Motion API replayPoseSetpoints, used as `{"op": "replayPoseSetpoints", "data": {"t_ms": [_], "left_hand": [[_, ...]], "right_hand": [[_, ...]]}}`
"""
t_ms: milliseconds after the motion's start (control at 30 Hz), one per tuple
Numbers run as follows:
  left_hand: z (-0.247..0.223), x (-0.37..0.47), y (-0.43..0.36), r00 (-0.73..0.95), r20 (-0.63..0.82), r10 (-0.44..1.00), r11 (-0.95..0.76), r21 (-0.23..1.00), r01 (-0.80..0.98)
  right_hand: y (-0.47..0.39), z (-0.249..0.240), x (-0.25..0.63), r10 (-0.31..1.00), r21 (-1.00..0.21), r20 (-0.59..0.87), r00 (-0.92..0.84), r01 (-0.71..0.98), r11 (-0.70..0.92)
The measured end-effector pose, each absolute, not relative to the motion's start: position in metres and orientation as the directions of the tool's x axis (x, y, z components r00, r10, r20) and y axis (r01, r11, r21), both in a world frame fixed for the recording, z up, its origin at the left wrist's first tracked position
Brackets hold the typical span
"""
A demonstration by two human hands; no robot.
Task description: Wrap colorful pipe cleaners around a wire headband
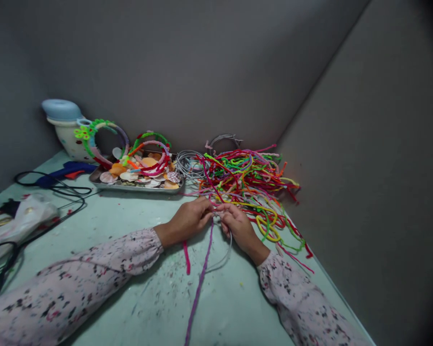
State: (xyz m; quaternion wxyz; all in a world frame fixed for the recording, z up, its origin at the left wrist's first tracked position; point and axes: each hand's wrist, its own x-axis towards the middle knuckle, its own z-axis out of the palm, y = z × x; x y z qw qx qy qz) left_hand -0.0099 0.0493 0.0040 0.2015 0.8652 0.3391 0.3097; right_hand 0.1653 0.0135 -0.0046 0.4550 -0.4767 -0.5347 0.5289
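My left hand (191, 218) and my right hand (238, 229) meet fingertip to fingertip over the table, both closed in a pinch. A long purple pipe cleaner (202, 278) runs from the left fingertips down toward the table's front. From the right fingers a thin grey wire (228, 254) bends round in a curve and reaches the purple strand. A short pink pipe cleaner (186, 259) sticks out below my left hand. The exact join between wire and pipe cleaner is hidden by the fingers.
A tangled heap of coloured pipe cleaners (245, 175) lies behind my right hand, beside coiled grey wire (190, 164). Further left are a metal tray (137, 189) of shells and wrapped rings, a blue glue gun (63, 172), a black cable (80, 204), a plastic bag (36, 211) and a blue-lidded container (70, 137).
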Motion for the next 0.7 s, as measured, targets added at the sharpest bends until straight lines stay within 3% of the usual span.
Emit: {"op": "replayPoseSetpoints", "data": {"t_ms": [367, 700], "left_hand": [[0.005, -0.007, 0.049, 0.554, 0.383, 0.739, -0.655, 0.602, 0.457], [0.002, -0.005, 0.052, 0.542, 0.36, 0.759, -0.612, 0.678, 0.407]], "right_hand": [[0.017, -0.006, 0.168, 0.986, -0.998, -0.05, -0.162, -0.018, -0.053], [0.024, -0.007, 0.176, 0.981, -0.967, -0.118, -0.151, -0.21, -0.148]]}}
